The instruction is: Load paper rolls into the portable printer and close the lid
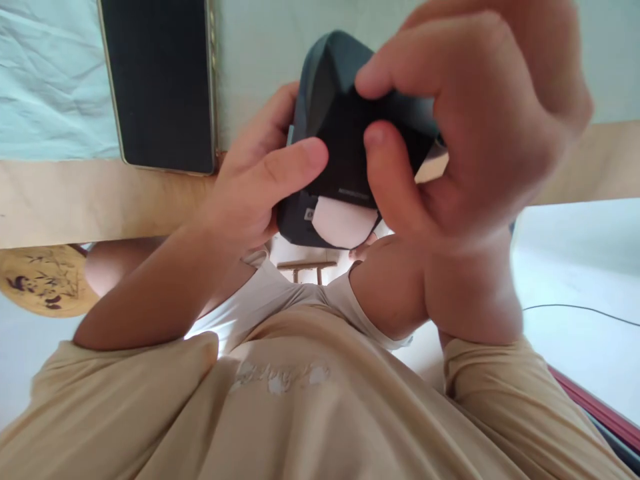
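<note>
Both my hands hold a dark grey, rounded device (340, 133) close in front of me, above my lap. My left hand (255, 187) grips its left side, thumb laid across the dark face. My right hand (475, 127) wraps its right side from above, thumb and forefinger pressed on the face. A pale pink round part (343, 221) shows at the device's lower end, with a small white label beside it.
A black phone with a gold rim (163, 83) lies on a pale green cloth (50, 80) at the wooden table's edge (75, 200). A round painted wooden stool (45, 280) stands lower left. A thin black cable (580, 310) crosses the white floor at right.
</note>
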Tool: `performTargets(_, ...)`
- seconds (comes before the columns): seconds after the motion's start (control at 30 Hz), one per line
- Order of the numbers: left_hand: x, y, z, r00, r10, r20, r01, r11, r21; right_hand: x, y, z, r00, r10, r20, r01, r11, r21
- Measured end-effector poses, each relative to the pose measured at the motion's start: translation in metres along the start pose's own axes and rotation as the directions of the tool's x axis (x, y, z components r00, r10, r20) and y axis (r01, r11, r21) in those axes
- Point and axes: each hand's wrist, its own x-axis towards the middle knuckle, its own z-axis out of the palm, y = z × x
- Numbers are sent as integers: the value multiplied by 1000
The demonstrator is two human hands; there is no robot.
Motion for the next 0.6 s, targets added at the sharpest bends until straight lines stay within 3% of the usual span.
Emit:
performTargets(0.1, -1, 4, 1, 996, -81, -40, 77, 993, -91, -7, 9, 4, 959, -257, -115, 254, 966, -39)
performTargets(0.27, -7, 7, 1, 962, -88, -259, 86, 996, -20, -24, 16, 7, 964, -198, -178, 195, 980, -35)
performTargets(0.5, -5, 7, -2, 983, -134, -122, 123, 988, -91, -29, 22, 11, 966, -211, -149, 195, 974, -112)
performTargets(0.6, -3, 8, 2, 980, -123, -156, 111, 990, -83, -27, 21, 9, 970, -223, -93, 213, 971, -111)
